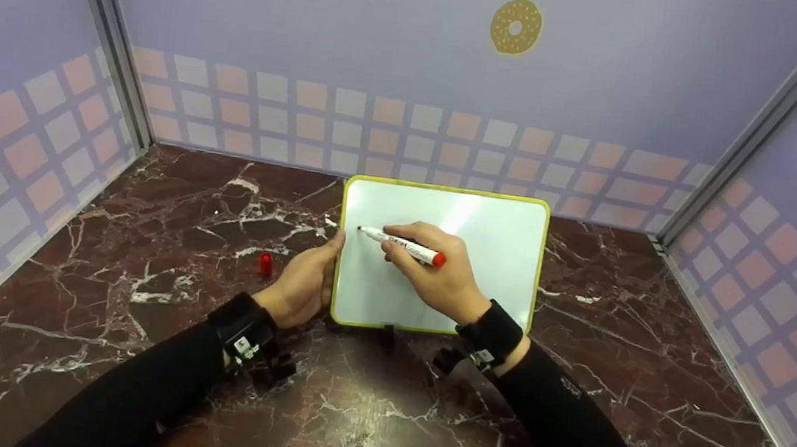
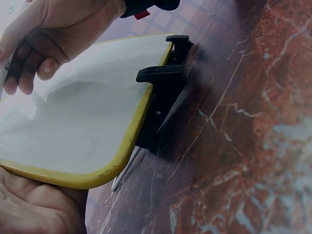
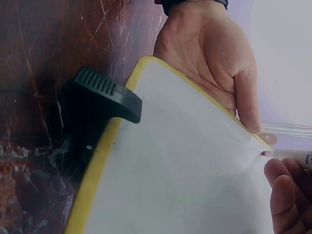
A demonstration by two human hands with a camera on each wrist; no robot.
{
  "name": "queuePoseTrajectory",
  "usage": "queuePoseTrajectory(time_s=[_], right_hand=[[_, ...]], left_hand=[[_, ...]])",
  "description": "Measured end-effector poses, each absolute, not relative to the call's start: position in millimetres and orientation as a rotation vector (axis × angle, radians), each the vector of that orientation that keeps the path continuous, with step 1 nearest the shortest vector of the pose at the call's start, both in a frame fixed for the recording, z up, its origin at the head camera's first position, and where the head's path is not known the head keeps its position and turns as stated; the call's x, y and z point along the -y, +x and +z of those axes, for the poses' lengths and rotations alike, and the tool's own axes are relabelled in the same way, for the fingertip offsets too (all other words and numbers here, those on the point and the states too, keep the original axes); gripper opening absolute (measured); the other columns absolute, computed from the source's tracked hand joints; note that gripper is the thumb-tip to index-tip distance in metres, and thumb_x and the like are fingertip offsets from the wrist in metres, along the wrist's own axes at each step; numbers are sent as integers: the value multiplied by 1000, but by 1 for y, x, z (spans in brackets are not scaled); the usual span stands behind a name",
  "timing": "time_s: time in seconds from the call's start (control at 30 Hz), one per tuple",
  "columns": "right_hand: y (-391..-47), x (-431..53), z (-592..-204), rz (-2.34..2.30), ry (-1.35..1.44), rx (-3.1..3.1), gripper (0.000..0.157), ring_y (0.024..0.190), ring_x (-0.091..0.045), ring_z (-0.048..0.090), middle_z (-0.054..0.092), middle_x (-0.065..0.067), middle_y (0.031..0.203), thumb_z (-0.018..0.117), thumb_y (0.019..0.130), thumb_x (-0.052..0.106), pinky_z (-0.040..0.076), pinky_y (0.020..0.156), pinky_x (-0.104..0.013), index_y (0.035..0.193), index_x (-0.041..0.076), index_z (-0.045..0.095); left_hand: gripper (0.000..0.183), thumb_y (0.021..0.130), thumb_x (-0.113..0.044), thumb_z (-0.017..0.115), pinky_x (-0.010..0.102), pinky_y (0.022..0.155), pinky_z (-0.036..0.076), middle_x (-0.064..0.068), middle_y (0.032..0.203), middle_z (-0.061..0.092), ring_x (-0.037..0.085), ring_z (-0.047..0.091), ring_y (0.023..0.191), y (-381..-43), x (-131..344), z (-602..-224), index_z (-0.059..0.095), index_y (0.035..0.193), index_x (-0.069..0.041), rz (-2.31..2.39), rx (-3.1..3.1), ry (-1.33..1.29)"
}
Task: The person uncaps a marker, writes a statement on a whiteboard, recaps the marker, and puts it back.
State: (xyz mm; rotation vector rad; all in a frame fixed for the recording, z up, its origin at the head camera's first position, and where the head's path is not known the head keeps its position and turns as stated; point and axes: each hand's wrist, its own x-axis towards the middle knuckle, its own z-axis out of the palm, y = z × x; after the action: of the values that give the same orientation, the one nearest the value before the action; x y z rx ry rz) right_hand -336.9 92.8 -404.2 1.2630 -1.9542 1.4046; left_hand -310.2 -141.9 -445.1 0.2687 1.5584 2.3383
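Note:
A whiteboard [image 1: 498, 263] with a yellow rim leans upright on a black stand [image 2: 163, 107], whose hooks show over its lower rim in both wrist views. My left hand [image 1: 302, 281] holds the board's left edge, thumb along the rim and the other fingers hidden behind. In my right hand [image 1: 444, 269] a white marker [image 1: 407, 245] with a red end is pinched between thumb and fingers. Its uncapped tip [image 3: 263, 153] is at the upper left of the board's face, touching or very near it. No clear mark is visible on the board.
A red marker cap [image 1: 265, 264] stands on the dark marble-patterned table [image 1: 132, 358], left of my left hand. Purple panels [image 1: 417, 48] with pink and white squares enclose the back and both sides.

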Motion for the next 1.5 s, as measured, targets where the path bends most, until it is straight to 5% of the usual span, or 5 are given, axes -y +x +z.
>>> queuePoseTrajectory(time_s=[0.47,0.9,1.5], right_hand=[[-335,-89,-405,1385,1239,1923,22,85,-32,79,81,-20,103,81,95,-14,61,75,-20,117,-12,80],[-316,-89,-388,1377,1254,1930,19,81,-27,73,80,-24,100,78,95,-17,54,73,-17,113,-16,79],[-332,-93,-404,1397,1297,1980,14,82,-25,79,83,-9,97,81,102,-1,60,73,-23,115,-2,84]], left_hand=[[67,122,-54,34,55,110,59,19,152,65,34,67,136,-311,142,-446,49,161,-2,2335,-1575,270],[66,121,-54,36,54,108,60,19,150,67,34,69,134,-311,141,-445,49,160,-2,2327,-1599,245],[66,121,-55,36,53,108,60,16,145,71,32,70,131,-310,140,-445,52,157,-2,2349,-1559,244]])
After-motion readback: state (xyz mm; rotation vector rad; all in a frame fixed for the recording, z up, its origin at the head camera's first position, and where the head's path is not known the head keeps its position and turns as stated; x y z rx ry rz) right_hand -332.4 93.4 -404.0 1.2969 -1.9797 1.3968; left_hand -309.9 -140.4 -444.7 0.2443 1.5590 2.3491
